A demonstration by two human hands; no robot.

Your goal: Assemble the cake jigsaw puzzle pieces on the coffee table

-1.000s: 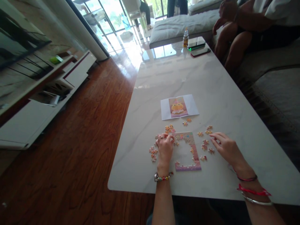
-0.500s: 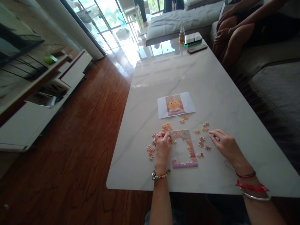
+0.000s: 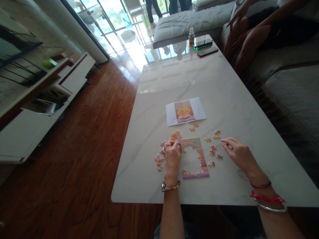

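A partly assembled jigsaw puzzle [image 3: 203, 161] lies on the white marbled table, its frame of pieces around a bare middle. My left hand [image 3: 171, 154] is at its upper left edge, fingers curled together and pointing down; what they hold, if anything, is hidden. To the right of the puzzle my right hand [image 3: 238, 151] hovers, fingers stretched out and thumb slightly apart, with nothing visible in them. Loose puzzle pieces [image 3: 213, 150] lie between it and the puzzle. More loose pieces [image 3: 159, 162] are left of my left hand, and a cluster of yellowish pieces [image 3: 175, 134] sits just above it.
Beyond the puzzle lies a creased paper with a printed picture [image 3: 183, 112]. A bottle [image 3: 191, 36] and two phones [image 3: 207, 51] stand or lie at the table's far end. A person [image 3: 249, 36] sits on the sofa at right; a low cabinet [image 3: 37, 132] is at left.
My hands hold nearly the same positions; the view has shifted slightly. The seated person has raised one hand from the knee, and the legs by the window have moved.
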